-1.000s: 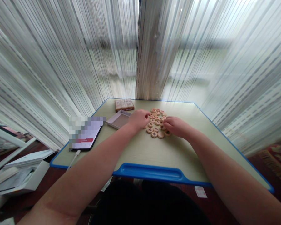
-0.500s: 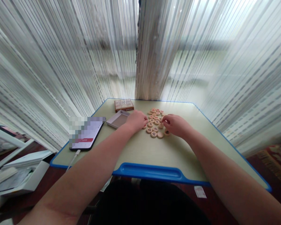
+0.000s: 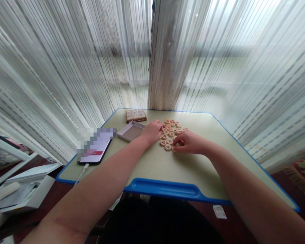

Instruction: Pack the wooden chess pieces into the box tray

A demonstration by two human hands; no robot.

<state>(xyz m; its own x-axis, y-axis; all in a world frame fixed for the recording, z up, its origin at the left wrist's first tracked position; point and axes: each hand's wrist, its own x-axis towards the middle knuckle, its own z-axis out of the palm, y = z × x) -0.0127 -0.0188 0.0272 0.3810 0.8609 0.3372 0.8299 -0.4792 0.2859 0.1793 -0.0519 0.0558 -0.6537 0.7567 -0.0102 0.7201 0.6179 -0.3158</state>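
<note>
While both bare arms stretch over the pale surface (image 3: 152, 162), a blue trough (image 3: 165, 188) runs along its edge on the near side of both grips. Low over the near right part of a cluster of wooden pieces (image 3: 171, 134), the right grip (image 3: 189, 142) has its fingers bent down to a disc below them; whether it is pinched cannot be told. The cluster lies between the grips and a little beyond the right one, most visible discs showing a red or black character upward. Judged from this layout, the pieces are out and loosely gathered, with no finished row or stack; those behind the fingers cannot be read. At the cluster's left edge, the left grip (image 3: 152, 131) is curled against the discs, its hold hidden. Well left of it lies a phone (image 3: 98, 149). Just left of the left grip sits a shallow tray (image 3: 132, 132), the visible pieces outside it; beyond stands a brown box (image 3: 136, 115), then a striped curtain (image 3: 165, 67).
</note>
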